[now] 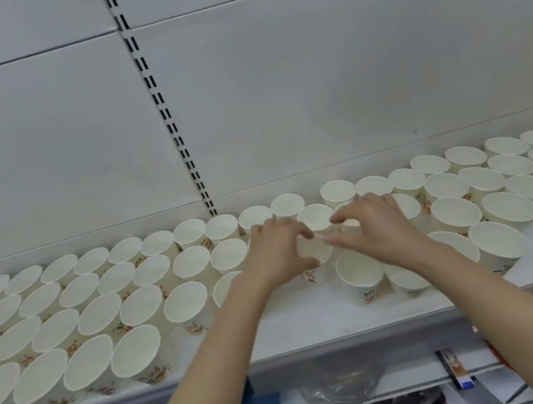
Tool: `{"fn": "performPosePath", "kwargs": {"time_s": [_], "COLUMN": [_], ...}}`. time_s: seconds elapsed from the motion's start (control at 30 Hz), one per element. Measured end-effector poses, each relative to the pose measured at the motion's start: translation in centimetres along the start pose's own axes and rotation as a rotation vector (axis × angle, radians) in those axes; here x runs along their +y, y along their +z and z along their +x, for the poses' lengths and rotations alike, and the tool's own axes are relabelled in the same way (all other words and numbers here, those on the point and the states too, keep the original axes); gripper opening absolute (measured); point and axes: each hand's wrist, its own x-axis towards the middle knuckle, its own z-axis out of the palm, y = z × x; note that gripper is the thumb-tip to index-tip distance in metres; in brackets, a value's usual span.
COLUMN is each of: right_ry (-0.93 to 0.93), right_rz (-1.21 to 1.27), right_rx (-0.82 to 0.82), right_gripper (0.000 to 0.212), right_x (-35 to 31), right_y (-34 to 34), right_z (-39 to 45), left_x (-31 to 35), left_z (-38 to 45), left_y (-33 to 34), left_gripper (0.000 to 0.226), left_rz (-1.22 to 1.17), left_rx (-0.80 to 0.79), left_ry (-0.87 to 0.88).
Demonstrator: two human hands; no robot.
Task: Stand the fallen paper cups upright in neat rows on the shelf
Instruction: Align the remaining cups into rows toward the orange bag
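- Left hand (277,250): fingers curled round the rim of one paper cup (315,253) in the middle of the shelf (310,326), thumb at the near side of the cup, fingers over its left side.
- Right hand (376,224): thumb and forefinger pinched the right rim of that same cup; remaining fingers lay curved over neighbouring cups behind. Both hands met at this cup, fingertips nearly touching.
- Held cup stood upright, mouth up, second row from the front, touching cups behind and beside it.
- Left block of cups (68,315): upright, close-packed in slanting rows from the back panel (311,92) to near the front lip of the shelf.
- Right block of cups (496,190): upright, rows against the back panel, fewer rows deep.
- Open room: bare strip of shelf at the front, between the forearms and to the right of the front centre cup (361,277).
- Slotted upright (163,113) ran down the back panel to the cups.
- Lower shelf (353,391) below held blurred packaged goods.
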Motion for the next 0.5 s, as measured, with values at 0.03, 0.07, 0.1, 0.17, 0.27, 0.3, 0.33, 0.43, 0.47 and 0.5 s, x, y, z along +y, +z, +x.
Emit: {"fn": "performPosePath", "kwargs": {"time_s": [0.03, 0.07, 0.1, 0.17, 0.27, 0.3, 0.33, 0.43, 0.47, 0.5], "right_ry": [0.002, 0.004, 0.0, -0.003, 0.015, 0.023, 0.02, -0.024, -0.015, 0.003], "right_rz": [-0.076, -0.177, -0.28, -0.395, -0.432, -0.434, -0.435, -0.204, 0.015, 0.249], "right_rx": [-0.061, -0.138, -0.219, -0.31, -0.317, -0.304, -0.28, -0.092, -0.046, -0.028], "right_gripper": [0.053, 0.064, 0.073, 0.078, 0.07, 0.066, 0.064, 0.066, 0.066, 0.065], "right_x": [-0.3, -0.6, -0.8, -0.6, -0.6, -0.7, -0.9, -1.9, -2.7, -3.6], "right_y": [-0.4, -0.6, -0.5, 0.0, 0.8, 0.8, 0.7, -0.5, -1.1, -1.3], "right_z": [-1.5, -2.5, -3.4, -3.9, -3.9, -3.9, -4.0, -4.5, -4.8, -5.1], "left_x": [0.3, 0.7, 1.0, 1.4, 1.2, 0.9, 0.5, -1.3, -2.0, -2.8], "left_z": [-0.8, -1.3, -1.8, -2.1, -3.8, -4.6, -5.6, -8.9, -10.0, -11.0], "left_y": [0.6, 1.1, 1.5, 1.8, 1.5, 1.2, 0.8, -1.9, -3.1, -4.2], "left_gripper": [0.039, 0.033, 0.025, 0.015, 0.01, 0.01, 0.009, 0.011, 0.012, 0.013], "left_rz": [0.029, 0.042, 0.046, 0.03, -0.081, -0.139, -0.209, -0.466, -0.538, -0.595], "left_rx": [-0.003, 0.018, 0.05, 0.144, 0.303, 0.355, 0.4, 0.448, 0.437, 0.416], "left_ry": [0.008, 0.014, 0.019, 0.041, 0.05, 0.045, 0.035, -0.068, -0.114, -0.151]}}
